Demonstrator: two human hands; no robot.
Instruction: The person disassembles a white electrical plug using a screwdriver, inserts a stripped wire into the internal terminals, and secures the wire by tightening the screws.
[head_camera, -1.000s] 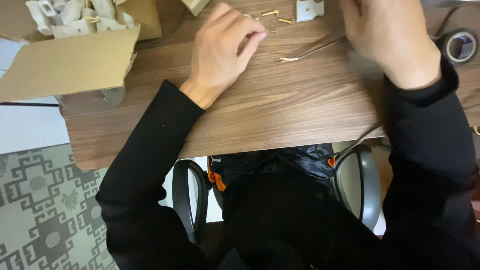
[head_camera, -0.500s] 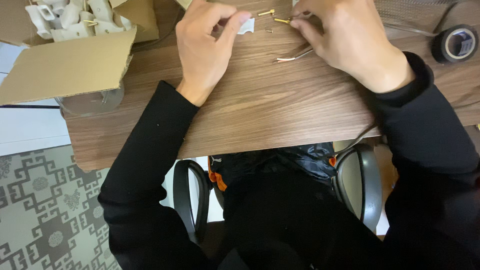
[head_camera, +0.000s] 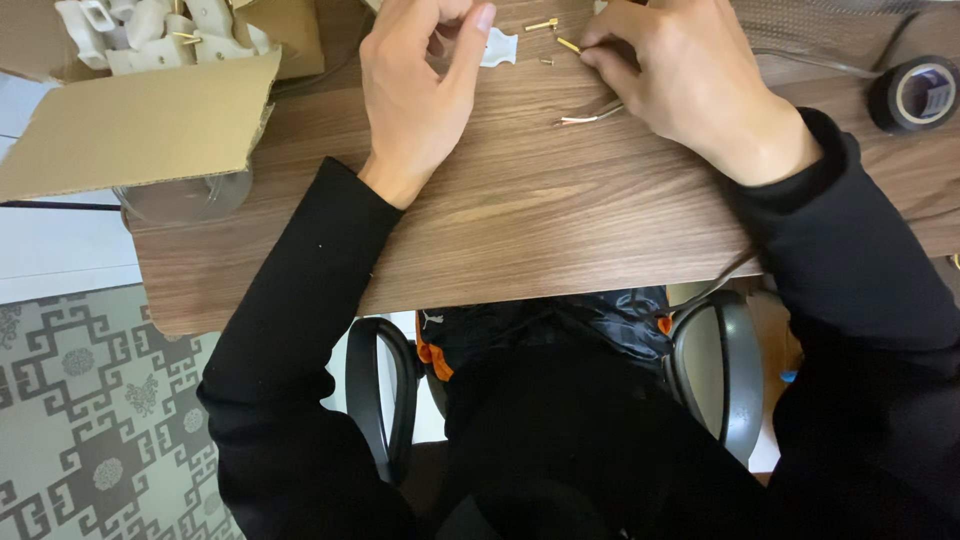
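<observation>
Both hands have slid nearer across the desk since the earlier frames, the right hand (head_camera: 690, 85) drawing back from the far edge so that the brass screws now lie clear of it.

Head view: the left hand (head_camera: 415, 85) rests knuckles up on the wooden desk (head_camera: 520, 215), its fingers curled and the thumb stretched toward a small white plastic part (head_camera: 498, 46) at its fingertips; whether it grips the part or only touches it cannot be told. The right hand lies to the right of it, fingers bunched and closed to a pinch beside a short brass screw (head_camera: 567, 44), the tips touching or just short of it. A second brass screw (head_camera: 541, 24) lies farther off, between the two hands. A thin pair of wires (head_camera: 590, 114) runs out from under the right hand toward the left, bare ends showing. An open cardboard box (head_camera: 140, 125) holding white plastic pieces (head_camera: 150, 35) sits at the far left corner. A roll of black tape (head_camera: 920, 92) lies at the far right. Black sleeves (head_camera: 300, 290) cover both arms, and a chair's armrests (head_camera: 385, 390) show below the near edge of the desk.
</observation>
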